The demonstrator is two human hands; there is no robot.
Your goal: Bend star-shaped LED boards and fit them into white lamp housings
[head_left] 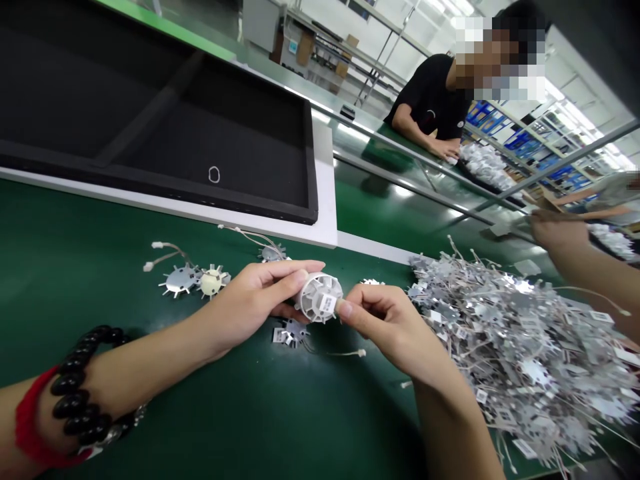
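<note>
My left hand [273, 290] grips a white, round, finned lamp-like housing [310, 300] between thumb and fingers, its spoked face turned toward the right. A small white printed label [327, 304] shows on that face. The thumb and forefinger of my right hand [383, 320] are pinched at the label's right edge, close to the housing's rim. Under the housing lies a silver spiked metal plate [294, 332] with a wire and connector. To the left rest another spiked plate [180, 280] and a pale yellowish one [213, 281].
A big pile of spiked metal plates with wires [530, 360] covers the right side of the green table [240, 420]. A black tray [165, 143] on a white board [325, 193] lies at the back left. Across metal rails, a person [430, 100] works; another person's arm [565, 250] reaches in from the right.
</note>
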